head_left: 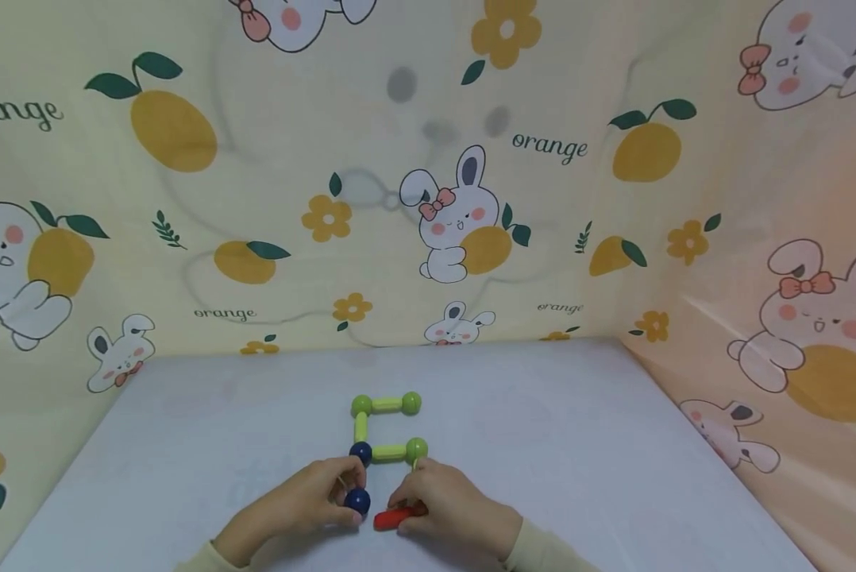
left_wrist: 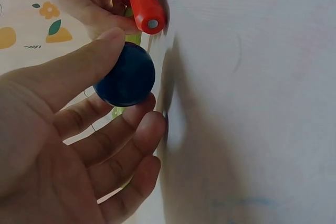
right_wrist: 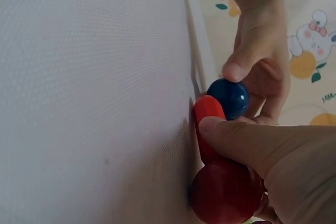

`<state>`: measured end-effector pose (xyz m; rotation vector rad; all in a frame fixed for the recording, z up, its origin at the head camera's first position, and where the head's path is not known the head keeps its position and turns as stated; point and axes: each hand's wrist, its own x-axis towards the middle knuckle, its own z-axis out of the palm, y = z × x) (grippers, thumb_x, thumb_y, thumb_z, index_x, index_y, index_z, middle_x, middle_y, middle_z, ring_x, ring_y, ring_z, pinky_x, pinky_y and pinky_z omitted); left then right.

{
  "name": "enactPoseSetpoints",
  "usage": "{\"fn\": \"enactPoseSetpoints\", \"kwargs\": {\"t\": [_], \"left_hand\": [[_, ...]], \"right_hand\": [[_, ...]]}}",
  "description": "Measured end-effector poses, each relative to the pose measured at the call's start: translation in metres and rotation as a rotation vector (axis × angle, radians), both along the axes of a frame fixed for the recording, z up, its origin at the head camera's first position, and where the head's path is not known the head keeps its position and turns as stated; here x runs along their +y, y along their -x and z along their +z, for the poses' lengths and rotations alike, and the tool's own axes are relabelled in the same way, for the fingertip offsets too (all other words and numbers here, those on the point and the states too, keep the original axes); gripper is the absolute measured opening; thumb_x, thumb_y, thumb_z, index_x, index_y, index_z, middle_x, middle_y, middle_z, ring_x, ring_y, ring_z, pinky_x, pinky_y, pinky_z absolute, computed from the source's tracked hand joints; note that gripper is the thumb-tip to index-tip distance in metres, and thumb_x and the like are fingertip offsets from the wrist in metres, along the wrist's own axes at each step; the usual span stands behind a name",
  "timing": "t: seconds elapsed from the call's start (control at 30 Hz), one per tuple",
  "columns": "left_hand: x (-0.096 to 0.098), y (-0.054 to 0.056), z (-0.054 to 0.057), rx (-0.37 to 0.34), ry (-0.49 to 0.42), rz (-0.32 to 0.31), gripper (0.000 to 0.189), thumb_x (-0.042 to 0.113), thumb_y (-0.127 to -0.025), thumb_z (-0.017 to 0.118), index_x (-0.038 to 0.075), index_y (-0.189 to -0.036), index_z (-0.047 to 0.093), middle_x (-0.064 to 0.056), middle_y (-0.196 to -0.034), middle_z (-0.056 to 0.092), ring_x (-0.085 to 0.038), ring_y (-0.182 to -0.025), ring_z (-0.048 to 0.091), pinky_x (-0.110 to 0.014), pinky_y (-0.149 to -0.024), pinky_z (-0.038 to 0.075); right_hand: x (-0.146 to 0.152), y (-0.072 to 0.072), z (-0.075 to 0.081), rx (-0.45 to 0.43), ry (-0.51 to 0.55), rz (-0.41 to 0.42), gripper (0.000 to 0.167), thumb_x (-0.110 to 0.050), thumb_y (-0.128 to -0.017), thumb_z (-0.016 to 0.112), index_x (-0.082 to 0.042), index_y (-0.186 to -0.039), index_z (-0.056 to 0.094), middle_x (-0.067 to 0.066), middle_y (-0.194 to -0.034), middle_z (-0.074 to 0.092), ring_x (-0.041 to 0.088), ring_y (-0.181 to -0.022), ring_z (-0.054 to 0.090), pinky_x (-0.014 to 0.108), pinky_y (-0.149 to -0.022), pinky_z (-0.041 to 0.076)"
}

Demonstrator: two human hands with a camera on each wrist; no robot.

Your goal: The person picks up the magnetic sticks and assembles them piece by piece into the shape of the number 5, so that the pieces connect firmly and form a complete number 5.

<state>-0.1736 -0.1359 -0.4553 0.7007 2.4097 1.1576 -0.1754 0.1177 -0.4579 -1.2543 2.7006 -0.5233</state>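
Observation:
My left hand [head_left: 302, 500] holds a dark blue ball [head_left: 357, 501] at the near end of a figure built from magnetic balls and rods. Its thumb [left_wrist: 105, 56] lies on the ball, with the fingers curled on the far side. Close by on the right, my right hand [head_left: 456, 504] pinches a red magnetic rod [head_left: 392, 519] whose bare metal tip [left_wrist: 153, 24] points toward the blue ball. A red ball [right_wrist: 226, 192] sits at the rod's other end, mostly hidden by the hand in the head view.
Beyond the hands, the figure's light green rods [head_left: 388, 453] join green balls [head_left: 361, 405] and a second blue ball [head_left: 360, 453], all lying on the white table [head_left: 578, 445]. A patterned cloth [head_left: 371, 159] hangs behind and along the sides.

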Motion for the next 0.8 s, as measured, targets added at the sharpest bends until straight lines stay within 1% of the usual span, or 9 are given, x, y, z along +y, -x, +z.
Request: {"fn": "enactPoseSetpoints", "kwargs": {"t": [0.13,0.23,0.4,0.63,0.8], "left_hand": [[0.0004,-0.0002,0.0,-0.012,-0.001,-0.004,0.034,0.016,-0.078,0.086,0.014,-0.1,0.06,-0.001,-0.095,0.062,-0.012,-0.082,0.056,-0.021,-0.069,0.047],[0.0009,-0.0001,-0.0004,-0.024,0.0,-0.006,0.034,0.016,-0.078,0.086,0.015,-0.1,0.06,0.0,-0.095,0.062,-0.011,-0.081,0.056,-0.021,-0.07,0.048],[0.0015,-0.0019,-0.0011,-0.026,-0.013,-0.018,0.035,0.016,-0.078,0.087,0.014,-0.099,0.059,0.001,-0.093,0.06,-0.01,-0.079,0.055,-0.02,-0.068,0.047],[0.0049,-0.0043,-0.0002,-0.026,-0.025,-0.028,0.034,0.017,-0.078,0.087,0.014,-0.097,0.059,0.001,-0.088,0.058,-0.01,-0.074,0.053,-0.019,-0.063,0.043],[0.0061,-0.0045,-0.0014,-0.023,-0.029,-0.028,0.034,0.018,-0.078,0.086,0.013,-0.096,0.058,0.002,-0.087,0.058,-0.009,-0.073,0.052,-0.019,-0.062,0.042]], "right_hand": [[0.0009,-0.0016,0.0009,0.001,0.013,-0.005,0.023,-0.029,-0.083,0.083,-0.026,-0.106,0.079,-0.02,-0.091,0.073,-0.007,-0.08,0.045,0.01,-0.067,0.036],[0.0019,-0.0014,0.0008,-0.017,0.026,-0.008,0.023,-0.029,-0.084,0.083,-0.027,-0.107,0.078,-0.02,-0.091,0.071,-0.007,-0.082,0.046,0.01,-0.068,0.037],[0.002,-0.0002,-0.0008,-0.061,0.042,-0.022,0.024,-0.028,-0.085,0.082,-0.027,-0.109,0.077,-0.021,-0.089,0.069,-0.007,-0.081,0.047,0.011,-0.069,0.04],[0.0023,-0.0006,-0.0014,-0.064,0.055,-0.035,0.023,-0.026,-0.086,0.081,-0.025,-0.109,0.077,-0.02,-0.088,0.066,-0.006,-0.078,0.047,0.012,-0.068,0.04],[0.0012,-0.0005,0.0,-0.089,0.054,-0.055,0.023,-0.026,-0.086,0.08,-0.026,-0.109,0.077,-0.02,-0.087,0.064,-0.006,-0.078,0.047,0.012,-0.067,0.041]]}}
